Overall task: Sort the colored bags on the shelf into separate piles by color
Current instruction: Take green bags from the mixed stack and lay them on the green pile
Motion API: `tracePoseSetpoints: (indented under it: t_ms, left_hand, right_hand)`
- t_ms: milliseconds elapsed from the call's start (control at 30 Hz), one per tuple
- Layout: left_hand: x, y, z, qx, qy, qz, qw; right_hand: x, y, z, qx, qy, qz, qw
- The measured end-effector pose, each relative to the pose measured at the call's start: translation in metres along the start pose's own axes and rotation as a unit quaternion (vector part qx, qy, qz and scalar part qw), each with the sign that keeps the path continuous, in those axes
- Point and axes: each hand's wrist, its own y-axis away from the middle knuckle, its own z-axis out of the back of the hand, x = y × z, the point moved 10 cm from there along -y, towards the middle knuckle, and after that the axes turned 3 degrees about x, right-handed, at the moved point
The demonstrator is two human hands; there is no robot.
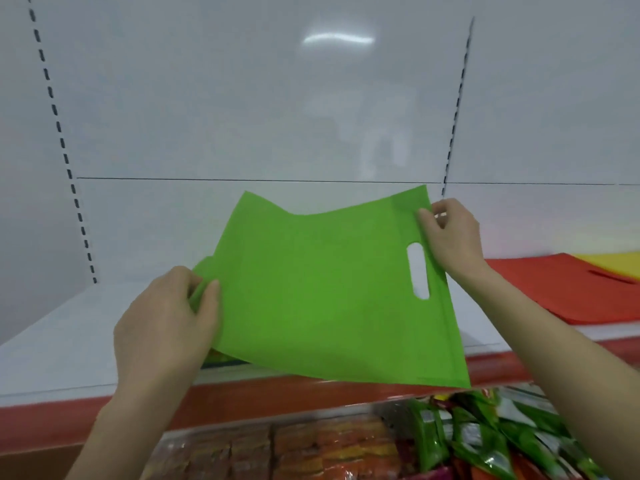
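Seen from the head camera, a person holds a green bag [322, 289] spread flat and tilted just above the white shelf [52, 355], in the middle of the frame. The left hand [166, 320] pinches the bag's edge at 9 o'clock, and the right hand [450, 237] pinches the top corner at 2 o'clock, beside the cut-out handle slot [418, 271]. The hands are well apart, both clamped on the fabric. A red bag [571, 292] lies flat on the shelf at 3 o'clock, with a yellow bag [613, 261] showing just beyond it at the frame's edge. The step appears to be laying the green bag down as its own pile. This is best done by keeping the sheet taut between both hands, lowering it onto bare shelf toward 9 o'clock, well apart from the red bag, then squaring its edges to the shelf front before letting go. The thin fabric will likely fold or slide if one corner drops first. A second green layer seems to peek out under the left hand, though that cannot be told for sure. Snack packets [467, 441] fill the tier below at 5 o'clock.
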Motion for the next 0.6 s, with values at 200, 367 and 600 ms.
tracePoseSetpoints:
  t_ms: [200, 367, 600]
  left_hand:
    - [-0.096, 0.021, -0.034, 0.013, 0.079, -0.091, 0.993]
    - [-0.198, 0.055, -0.088, 0.041, 0.142, -0.137, 0.980]
    - [-0.344, 0.123, -0.169, 0.097, 0.203, -0.179, 0.958]
  right_hand:
    - [-0.061, 0.003, 0.104, -0.066, 0.030, -0.017, 0.997]
    - [-0.133, 0.006, 0.213, -0.106, 0.100, -0.030, 0.989]
    - [-0.236, 0.014, 0.375, -0.152, 0.186, -0.079, 0.968]
